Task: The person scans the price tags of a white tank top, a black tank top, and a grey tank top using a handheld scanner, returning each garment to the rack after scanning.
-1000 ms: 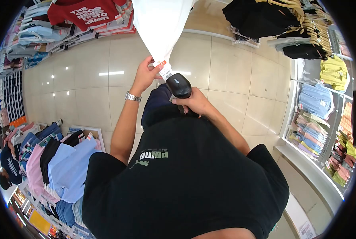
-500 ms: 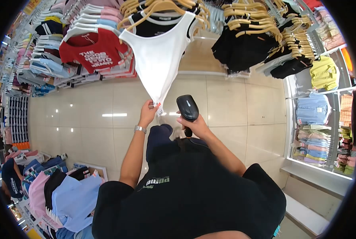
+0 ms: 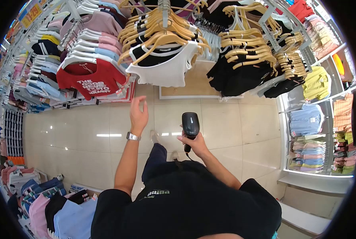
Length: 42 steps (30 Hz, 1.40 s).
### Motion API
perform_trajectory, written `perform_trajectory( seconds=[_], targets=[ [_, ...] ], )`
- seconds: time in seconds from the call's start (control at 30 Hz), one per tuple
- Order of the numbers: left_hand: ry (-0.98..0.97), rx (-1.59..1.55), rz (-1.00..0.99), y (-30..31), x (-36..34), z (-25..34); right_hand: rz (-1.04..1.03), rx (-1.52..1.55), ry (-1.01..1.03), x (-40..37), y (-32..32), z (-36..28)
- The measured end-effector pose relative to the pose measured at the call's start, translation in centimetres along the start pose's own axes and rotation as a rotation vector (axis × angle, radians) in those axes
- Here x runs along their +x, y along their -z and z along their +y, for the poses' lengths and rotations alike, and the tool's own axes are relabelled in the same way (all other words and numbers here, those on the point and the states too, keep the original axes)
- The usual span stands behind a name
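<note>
My right hand (image 3: 194, 142) is wrapped round the handle of a black barcode scanner (image 3: 190, 124), its head tilted up and a cord trailing below. My left hand (image 3: 139, 115) is in the air with fingers apart, holding nothing, a metal watch (image 3: 133, 136) on its wrist. Ahead of it, a white sleeveless top (image 3: 162, 67) hangs from a wooden hanger (image 3: 166, 39) at the front of a rail. Black garments hang right behind that top. Left of it is a red printed T-shirt (image 3: 92, 79) on a white hanger.
Black tops (image 3: 237, 75) on wooden hangers hang to the right. Wall shelving with a blue shirt (image 3: 306, 118) and folded clothes (image 3: 307, 151) stands at far right. Piled garments (image 3: 72, 213) lie at lower left. Shiny floor tiles (image 3: 222, 123) stretch between me and the racks.
My left hand has let go of the white top's tag and lower end, and its fingers have spread. The top now hangs shorter at the rack. The scanner stays in my right hand.
</note>
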<state>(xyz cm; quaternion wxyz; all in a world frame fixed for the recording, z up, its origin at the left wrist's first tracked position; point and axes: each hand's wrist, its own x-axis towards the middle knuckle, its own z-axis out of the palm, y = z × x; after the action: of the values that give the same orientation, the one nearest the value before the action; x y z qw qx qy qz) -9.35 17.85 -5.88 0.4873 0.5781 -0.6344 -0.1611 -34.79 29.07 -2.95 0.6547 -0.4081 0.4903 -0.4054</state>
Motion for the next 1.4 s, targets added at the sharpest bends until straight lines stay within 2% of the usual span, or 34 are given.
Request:
perform_trajectory(
  seconds=[0.07, 0.17, 0.27, 0.37, 0.5, 0.53, 0.63, 0.67, 0.77, 0.8, 0.93, 1.07, 1.17, 1.23, 1.27, 1.3, 1.4],
  targets=[
    [-0.235, 0.128, 0.127, 1.1, 5.5, 2.1, 0.017, -0.021, -0.004, 1.8, -0.2, -0.8],
    [-0.244, 0.134, 0.154, 1.1, 12.1, 2.5, 0.033, -0.005, -0.001, 4.5, -1.0, -2.0],
    [-0.253, 0.210, 0.060, 0.8, 16.3, 0.9, 0.054, 0.011, 0.027, 7.3, -2.0, -3.5],
    [-0.250, 0.331, -0.002, 0.5, 18.3, -1.1, 0.090, -0.008, 0.071, 9.9, -2.6, -4.4],
    [-0.234, 0.341, -0.093, 1.0, 19.9, -2.5, 0.165, 0.047, 0.114, 12.5, -3.9, -5.8],
    [-0.333, 0.349, -0.005, 1.0, 20.3, -2.2, 0.182, 0.007, 0.121, 13.0, -4.1, -6.2],
    [-0.171, 0.197, -0.381, 1.2, 20.8, -3.3, 0.224, 0.000, 0.194, 14.7, -4.9, -7.4],
    [-0.260, 0.110, -0.316, 1.0, 20.5, -3.4, 0.212, 0.048, 0.228, 15.2, -5.1, -7.6],
    [-0.044, -0.109, -0.587, 2.3, 20.6, -1.7, 0.223, 0.096, 0.351, 16.3, -5.9, -9.0],
    [-0.031, -0.156, -0.566, 2.7, 20.4, -0.8, 0.216, 0.043, 0.299, 16.2, -6.0, -10.2],
    [0.000, -0.293, -0.590, 4.0, 19.3, 2.3, 0.160, 0.140, 0.436, 16.1, -6.6, -12.8],
    [-0.161, -0.286, -0.566, 3.0, 17.1, 3.7, 0.157, 0.221, 0.503, 15.8, -6.7, -13.4],
    [-0.197, -0.306, -0.592, 1.9, 14.5, 4.9, 0.152, 0.239, 0.587, 15.2, -7.5, -15.4],
    [-0.078, -0.382, -0.705, 1.1, 12.7, 6.0, 0.257, 0.307, 0.536, 14.4, -7.4, -15.7],
    [-0.017, -0.419, -0.762, 0.8, 11.9, 6.3, 0.339, 0.238, 0.510, 13.9, -7.2, -15.5],
    [-0.026, -0.514, -0.833, 0.2, 11.2, 6.3, 0.420, 0.168, 0.482, 13.5, -6.8, -15.2],
    [-0.093, -0.754, -1.014, -0.6, 10.7, 6.3, 0.405, 0.027, 0.489, 12.2, -3.9, -14.3]
  ],
)
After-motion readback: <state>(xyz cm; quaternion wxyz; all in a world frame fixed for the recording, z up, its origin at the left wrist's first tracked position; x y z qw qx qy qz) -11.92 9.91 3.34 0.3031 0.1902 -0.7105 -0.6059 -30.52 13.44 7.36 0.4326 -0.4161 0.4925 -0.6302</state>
